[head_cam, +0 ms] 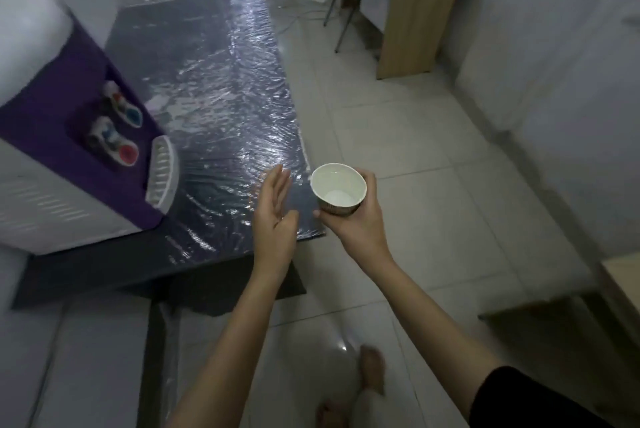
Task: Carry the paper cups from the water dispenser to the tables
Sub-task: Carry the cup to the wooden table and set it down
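One cup: paper cup [338,189] upright, past the table's [207,81] right edge
Right grip [360,220]: wrapped around it
Left grip [275,209]: fingers spread, empty; near cup

Dim room: pale tiled floor [433,137], white walls [554,29], wooden desk [415,12].

Both forearms are bare from wrist to past the elbow, with no watch, band or ring visible on either one. The left hand [277,216] and the right hand [360,223] are also bare, without gloves. A black sleeve [519,400] covers the right upper arm at about 5 o'clock in the picture, its edge ending just above the elbow. The left arm shows no sleeve before it leaves the picture. At 6 o'clock two bare feet [372,368] show, blurred, without shoes or socks.
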